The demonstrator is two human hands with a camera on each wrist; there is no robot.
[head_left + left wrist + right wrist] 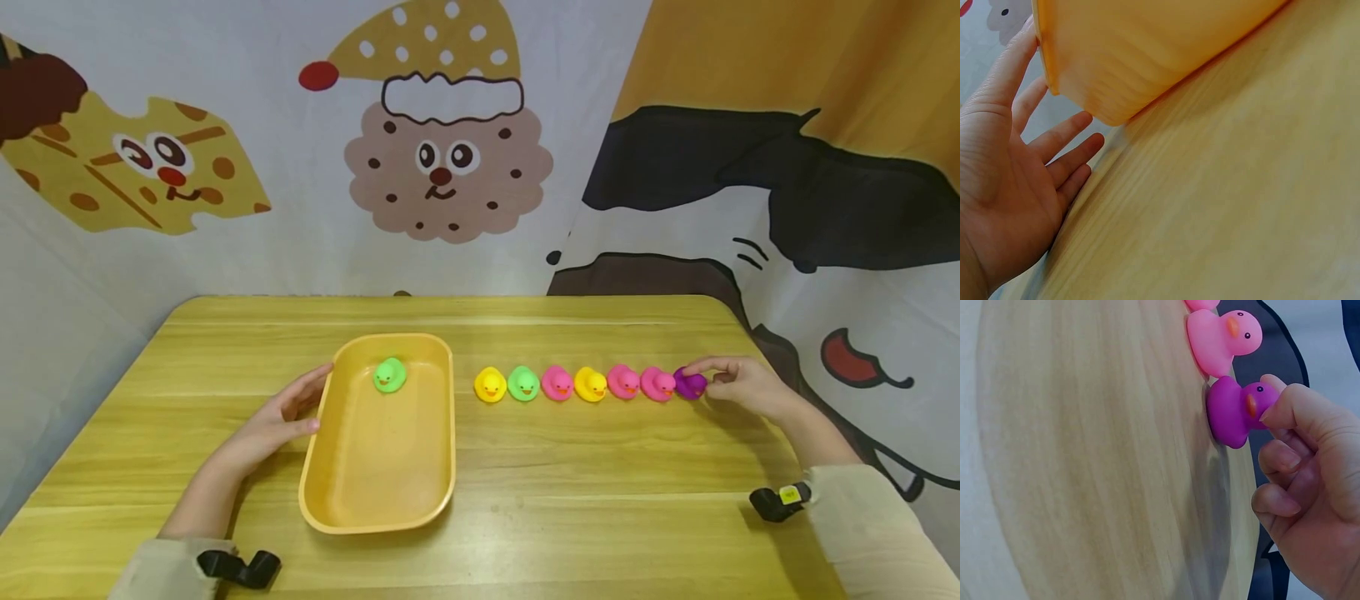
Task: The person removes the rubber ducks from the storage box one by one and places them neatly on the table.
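My right hand [750,389] pinches a purple rubber duck [1230,412] by its head between thumb and forefinger, the other fingers curled. The duck stands at the right end of a row on the table, right beside a pink rubber duck [1219,340]. At the left, my left hand [270,421] touches the side of a yellow plastic basin [378,527], thumb and fingertips at its rim, fingers loosely spread. In the left wrist view that palm faces the basin's outer wall [1141,56]. A green rubber duck [389,376] sits inside the basin near its far end.
Leftward from the purple duck, the row has several more rubber ducks, ending with a yellow duck [491,385] near the basin's right side. All stand on a wooden table [600,500]. Behind its far edge hangs a cartoon-printed cloth [285,250].
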